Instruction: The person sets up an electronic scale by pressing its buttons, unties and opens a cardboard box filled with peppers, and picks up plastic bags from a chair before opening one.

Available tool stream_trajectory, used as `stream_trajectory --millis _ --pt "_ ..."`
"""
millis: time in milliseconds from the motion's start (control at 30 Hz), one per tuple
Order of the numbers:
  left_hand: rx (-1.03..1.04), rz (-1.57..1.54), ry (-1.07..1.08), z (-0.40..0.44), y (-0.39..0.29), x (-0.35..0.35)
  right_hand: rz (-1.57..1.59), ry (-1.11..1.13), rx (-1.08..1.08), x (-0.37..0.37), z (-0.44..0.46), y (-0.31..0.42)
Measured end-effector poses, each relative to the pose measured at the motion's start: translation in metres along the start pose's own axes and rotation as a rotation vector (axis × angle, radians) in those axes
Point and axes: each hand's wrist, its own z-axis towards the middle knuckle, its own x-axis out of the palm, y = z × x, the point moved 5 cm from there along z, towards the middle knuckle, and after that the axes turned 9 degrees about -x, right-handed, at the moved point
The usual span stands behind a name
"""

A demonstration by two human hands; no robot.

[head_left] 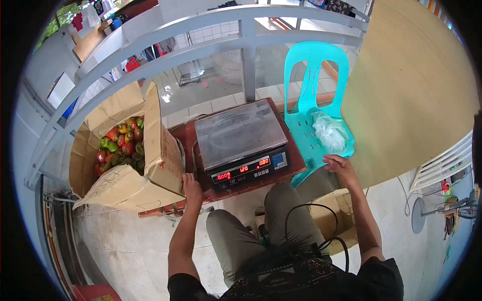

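My left hand [192, 186] rests at the lower corner of a cardboard box [168, 150], beside the table edge; its fingers point forward and touch the box, with no object seen in them. Inside the box lie many red, green and yellow bell peppers [120, 142]. To the right of this hand stands a digital scale [241, 133] with a bare metal plate and lit red digits. My right hand [341, 168] hovers by the front of a teal plastic chair [314, 113], fingers loosely bent and apart, holding nothing. Clear plastic bags [330, 133] lie bunched on the chair seat.
The scale sits on a low reddish-brown table [296, 163]. Behind runs a grey railing [248, 65]. A large tan board [411, 95] stands at the right. Another cardboard box [326, 215] is on the floor by my right leg, with a black cable [287, 220] over my lap.
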Motion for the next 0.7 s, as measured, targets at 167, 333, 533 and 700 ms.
stream_trajectory --millis 167,333,533,700 --pt "0.189 0.228 -0.184 -0.046 0.017 0.0 -0.052 -0.014 0.128 -0.006 -0.023 -0.035" --pt "0.125 -0.124 -0.393 -0.066 0.022 -0.016 -0.105 0.018 0.102 0.003 -0.024 -0.045" --pt "0.282 -0.475 -0.251 -0.093 0.027 -0.039 -0.104 0.029 0.071 0.001 -0.028 -0.042" --pt "0.311 -0.491 0.05 -0.138 0.041 0.01 -0.076 0.034 0.094 0.002 -0.036 -0.056"
